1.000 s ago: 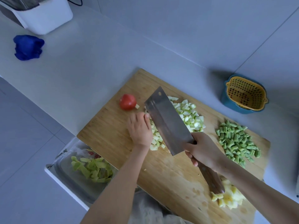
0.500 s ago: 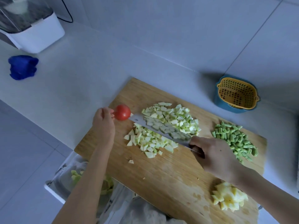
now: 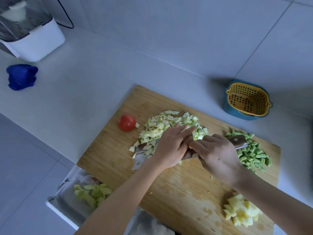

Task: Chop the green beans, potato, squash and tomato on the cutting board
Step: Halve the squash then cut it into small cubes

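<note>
On the wooden cutting board (image 3: pixel 177 187) lies a pile of chopped squash (image 3: pixel 162 126). A whole red tomato (image 3: pixel 126 122) sits at its left. Chopped green beans (image 3: pixel 254 155) lie at the right, and yellow potato cubes (image 3: pixel 240 212) at the near right corner. My right hand (image 3: pixel 218 155) grips the wooden handle of a cleaver (image 3: pixel 140 156), whose flat blade lies tilted under squash pieces. My left hand (image 3: pixel 171 146) rests with straight fingers across the blade and the squash on it.
A yellow strainer in a blue bowl (image 3: pixel 247 100) stands behind the board at the right. A blue cloth (image 3: pixel 21 77) and a white appliance (image 3: pixel 28 31) sit at the far left. A tray with green peelings (image 3: pixel 91 194) lies below the board's near left edge.
My left hand left the tomato and came right onto the cleaver blade. The cleaver turned flat under the squash, and the two squash heaps are pushed into one.
</note>
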The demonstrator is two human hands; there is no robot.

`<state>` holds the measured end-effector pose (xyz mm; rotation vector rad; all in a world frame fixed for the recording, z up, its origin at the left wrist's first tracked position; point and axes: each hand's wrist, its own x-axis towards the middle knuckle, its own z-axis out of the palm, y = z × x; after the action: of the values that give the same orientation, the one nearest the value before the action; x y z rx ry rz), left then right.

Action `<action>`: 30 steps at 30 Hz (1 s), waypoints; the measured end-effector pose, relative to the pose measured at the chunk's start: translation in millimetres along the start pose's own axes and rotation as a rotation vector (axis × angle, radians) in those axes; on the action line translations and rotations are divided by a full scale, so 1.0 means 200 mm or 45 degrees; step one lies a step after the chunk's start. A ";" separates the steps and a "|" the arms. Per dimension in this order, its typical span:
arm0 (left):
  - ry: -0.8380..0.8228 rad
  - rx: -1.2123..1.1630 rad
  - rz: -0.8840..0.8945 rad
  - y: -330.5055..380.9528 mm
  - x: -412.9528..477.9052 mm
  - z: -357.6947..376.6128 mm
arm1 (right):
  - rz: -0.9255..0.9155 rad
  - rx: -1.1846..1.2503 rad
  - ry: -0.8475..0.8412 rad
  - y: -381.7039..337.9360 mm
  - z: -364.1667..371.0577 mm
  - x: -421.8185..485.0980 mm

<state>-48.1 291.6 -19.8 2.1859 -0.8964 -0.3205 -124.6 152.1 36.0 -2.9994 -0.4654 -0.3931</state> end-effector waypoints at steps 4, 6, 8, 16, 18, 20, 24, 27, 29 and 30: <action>0.032 -0.029 -0.023 -0.03 0.03 0.00 | 0.005 -0.027 0.104 0.01 0.01 0.01; 0.056 -0.029 -0.032 -0.05 0.05 0.00 | -0.013 -0.042 0.145 0.00 0.01 0.02; 0.071 -0.014 -0.071 -0.08 0.07 -0.01 | -0.012 -0.053 0.169 0.00 0.00 0.02; 0.197 0.151 -0.164 -0.25 0.09 -0.05 | 0.006 -0.172 0.083 0.07 -0.07 -0.02; 0.275 0.203 -0.116 -0.25 0.11 -0.04 | 0.018 -0.199 0.077 0.10 -0.10 -0.04; 0.310 0.251 -0.111 -0.27 0.13 -0.03 | 0.037 -0.217 0.080 0.12 -0.14 -0.06; 0.365 0.310 -0.088 -0.36 0.13 -0.02 | 0.078 -0.219 0.106 0.18 -0.19 -0.12; 0.319 0.322 -0.089 -0.37 0.15 -0.05 | 0.177 -0.195 0.134 0.22 -0.23 -0.16; 0.364 0.243 -0.110 -0.36 0.16 -0.09 | 0.251 -0.200 0.149 0.24 -0.24 -0.18; 0.424 0.176 -0.142 -0.36 0.16 -0.12 | 0.276 -0.214 0.158 0.25 -0.25 -0.19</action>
<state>22.9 316.7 -52.5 2.3307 -0.6291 0.0564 -155.7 87.3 71.2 -3.1161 -0.0989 -0.6227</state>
